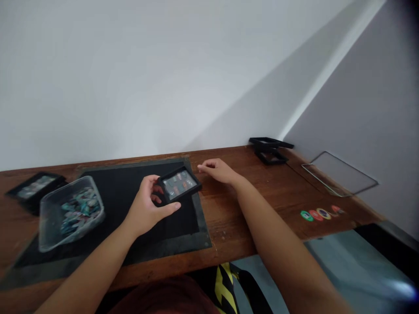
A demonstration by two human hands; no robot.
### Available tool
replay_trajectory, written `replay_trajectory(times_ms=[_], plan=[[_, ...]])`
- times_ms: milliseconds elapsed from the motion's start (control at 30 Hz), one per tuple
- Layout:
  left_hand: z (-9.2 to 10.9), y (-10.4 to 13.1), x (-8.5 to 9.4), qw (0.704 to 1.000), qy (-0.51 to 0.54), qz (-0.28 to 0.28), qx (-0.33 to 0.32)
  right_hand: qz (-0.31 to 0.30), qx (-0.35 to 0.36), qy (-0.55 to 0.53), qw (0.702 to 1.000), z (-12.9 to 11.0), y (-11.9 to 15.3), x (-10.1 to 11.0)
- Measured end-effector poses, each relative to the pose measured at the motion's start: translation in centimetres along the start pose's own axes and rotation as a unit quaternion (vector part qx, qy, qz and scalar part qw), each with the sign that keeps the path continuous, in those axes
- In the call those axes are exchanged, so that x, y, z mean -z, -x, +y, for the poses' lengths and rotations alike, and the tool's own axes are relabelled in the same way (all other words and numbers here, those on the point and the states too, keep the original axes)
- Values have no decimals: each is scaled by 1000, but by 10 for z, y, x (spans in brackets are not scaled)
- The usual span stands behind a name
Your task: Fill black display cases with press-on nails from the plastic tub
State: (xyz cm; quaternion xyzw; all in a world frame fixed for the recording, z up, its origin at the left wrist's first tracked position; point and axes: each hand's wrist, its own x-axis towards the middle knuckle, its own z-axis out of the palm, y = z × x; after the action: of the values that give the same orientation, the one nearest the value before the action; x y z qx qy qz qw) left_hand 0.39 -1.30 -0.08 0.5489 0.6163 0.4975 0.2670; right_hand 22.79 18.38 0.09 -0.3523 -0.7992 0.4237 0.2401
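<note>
My left hand (149, 207) grips a small black-framed case (179, 184) by its left side and lower edge, tilted above the dark mat (121, 192). Several small items show behind the case's clear face. Just right of the case, my right hand (216, 169) is held with thumb and fingertips brought together; whether anything is pinched there is too small to tell. The right hand does not touch the case.
On the left, a clear plastic tub (72, 213) holds many small teal pieces, beside stacked black cases (36, 187). Black frames (269, 150) lie at the back right. A thin wire rectangle (340, 174) and several round colored pieces (316, 214) are on the right.
</note>
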Motion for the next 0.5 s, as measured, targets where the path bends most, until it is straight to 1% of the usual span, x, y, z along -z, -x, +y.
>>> replay_trajectory(times_ms=[67, 133, 200, 233, 267, 300, 367, 433, 500], plan=[[13, 8, 9, 1000, 0, 5, 4, -12, 1, 11, 1000, 1, 0, -2], [29, 16, 24, 1000, 7, 11, 1, -25, 0, 23, 999, 1, 0, -4], [45, 23, 48, 999, 17, 36, -17, -40, -2, 33, 999, 0, 1, -5], [52, 26, 64, 998, 19, 59, -26, -47, -5, 37, 998, 0, 2, -5], [57, 27, 82, 995, 17, 92, -32, -53, -7, 41, 998, -1, 2, -5], [60, 28, 102, 989, 11, 143, -35, -57, -9, 44, 997, -1, 3, -6], [60, 27, 147, 973, -7, 229, -37, -63, -13, 52, 997, -2, 3, -6], [51, 24, 193, 940, -49, 337, -27, -68, -17, 58, 996, -2, 3, -7], [33, 19, 235, 906, -75, 416, -7, -74, -23, 63, 995, -1, 3, -8]])
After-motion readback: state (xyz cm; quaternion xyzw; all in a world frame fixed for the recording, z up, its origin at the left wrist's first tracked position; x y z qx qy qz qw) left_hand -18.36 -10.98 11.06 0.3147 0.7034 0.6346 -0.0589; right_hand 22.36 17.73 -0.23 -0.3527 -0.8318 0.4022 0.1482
